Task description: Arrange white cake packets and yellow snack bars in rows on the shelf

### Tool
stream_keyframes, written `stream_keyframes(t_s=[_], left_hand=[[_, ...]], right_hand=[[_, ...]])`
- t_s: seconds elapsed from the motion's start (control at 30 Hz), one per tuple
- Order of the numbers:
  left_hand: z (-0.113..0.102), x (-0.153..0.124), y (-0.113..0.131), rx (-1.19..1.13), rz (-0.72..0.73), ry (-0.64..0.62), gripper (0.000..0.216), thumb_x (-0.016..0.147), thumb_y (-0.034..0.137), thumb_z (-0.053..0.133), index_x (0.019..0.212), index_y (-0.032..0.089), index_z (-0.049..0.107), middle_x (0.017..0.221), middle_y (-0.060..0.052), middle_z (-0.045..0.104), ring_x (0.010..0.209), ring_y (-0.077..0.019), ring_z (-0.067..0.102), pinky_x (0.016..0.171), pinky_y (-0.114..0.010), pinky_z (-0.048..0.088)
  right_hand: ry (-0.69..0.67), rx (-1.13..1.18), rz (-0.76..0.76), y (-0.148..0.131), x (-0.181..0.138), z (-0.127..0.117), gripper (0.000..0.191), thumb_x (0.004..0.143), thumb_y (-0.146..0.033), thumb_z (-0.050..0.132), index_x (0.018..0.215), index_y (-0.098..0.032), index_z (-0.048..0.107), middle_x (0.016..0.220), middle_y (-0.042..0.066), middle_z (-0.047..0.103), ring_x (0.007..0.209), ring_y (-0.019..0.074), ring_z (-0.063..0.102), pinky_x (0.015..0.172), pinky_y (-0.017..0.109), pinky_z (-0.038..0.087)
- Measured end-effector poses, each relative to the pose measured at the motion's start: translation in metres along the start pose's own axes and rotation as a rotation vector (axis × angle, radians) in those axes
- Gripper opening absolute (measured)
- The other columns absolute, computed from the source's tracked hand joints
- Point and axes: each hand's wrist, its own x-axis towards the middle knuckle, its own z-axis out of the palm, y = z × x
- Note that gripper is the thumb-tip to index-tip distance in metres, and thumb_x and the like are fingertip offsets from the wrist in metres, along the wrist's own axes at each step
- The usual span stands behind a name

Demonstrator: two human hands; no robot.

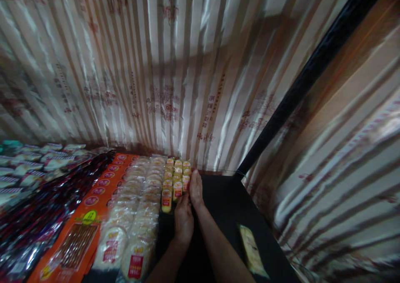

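Packets (177, 187) (in rows) on table (218, 199)

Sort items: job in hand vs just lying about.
Job in hand:
left hand, right hand
small yellow packets with red labels

Lying about:
round white packs in plastic
flat orange packets
dark shiny packets
white packets
pale yellow packet on black table

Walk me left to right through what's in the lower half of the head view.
White packets, dark shiny packets, orange packets, clear-wrapped round items, small yellow packs, right hand, single pale packet.
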Motion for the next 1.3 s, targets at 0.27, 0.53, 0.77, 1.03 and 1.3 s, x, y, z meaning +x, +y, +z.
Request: stream_keyframes(t_s=[0.27, 0.53, 0.77, 1.03, 1.3], left_hand=[[-0.010, -0.013, 0.015, -0.008, -0.026, 0.053, 0.037, 0.081, 0.012, 0.033, 0.104, 0.014, 0.062, 0.103, -0.011, 0.065, 0.097, -0.0177, 0.060, 0.091, -0.035, 0.047], [-0.015, -0.073, 0.019, 0.146, -0.095, 0.292, 0.049, 0.090, 0.029, 0.028, 0.135, 0.013, 0.033, 0.148, -0.013, 0.022, 0.137, -0.0208, 0.016, 0.112, -0.042, 0.019], [-0.018, -0.054, 0.003, 0.129, -0.144, 0.220, 0.056, 0.090, 0.031, 0.023, 0.140, 0.006, 0.020, 0.149, -0.015, 0.013, 0.138, -0.0191, 0.008, 0.114, -0.041, 0.011], [-0.019, -0.035, -0.001, 0.174, -0.092, 0.211, 0.053, 0.090, 0.028, 0.025, 0.139, 0.007, 0.026, 0.148, -0.013, 0.020, 0.138, -0.0188, 0.011, 0.114, -0.042, 0.012], [-0.016, -0.034, -0.007, 0.189, 0.012, 0.241, 0.051, 0.089, 0.025, 0.029, 0.138, 0.011, 0.029, 0.148, -0.011, 0.021, 0.138, -0.0183, 0.013, 0.114, -0.041, 0.014]], right_hand=[[-0.027, -0.017, -0.024, -0.009, -0.035, -0.015, 0.071, 0.082, -0.059, 0.030, 0.136, -0.013, 0.034, 0.142, 0.013, 0.035, 0.131, 0.0223, 0.030, 0.109, 0.040, 0.021], [-0.051, -0.241, -0.155, -0.005, -0.075, -0.005, 0.075, 0.082, -0.057, 0.036, 0.142, -0.016, 0.018, 0.150, 0.012, 0.016, 0.138, 0.0240, 0.012, 0.111, 0.045, 0.015], [-0.062, -0.413, -0.259, 0.011, -0.072, 0.013, 0.078, 0.082, -0.055, 0.037, 0.142, -0.010, 0.013, 0.150, 0.017, 0.012, 0.138, 0.0276, 0.009, 0.106, 0.050, 0.022], [-0.024, -0.361, -0.280, 0.020, -0.057, 0.022, 0.074, 0.084, -0.048, 0.035, 0.142, -0.010, 0.011, 0.150, 0.015, 0.013, 0.138, 0.0263, 0.007, 0.110, 0.048, 0.018], [0.022, -0.376, -0.237, 0.022, -0.053, 0.023, 0.077, 0.083, -0.055, 0.032, 0.138, -0.002, 0.020, 0.145, 0.023, 0.022, 0.136, 0.0295, 0.014, 0.108, 0.052, 0.021]])
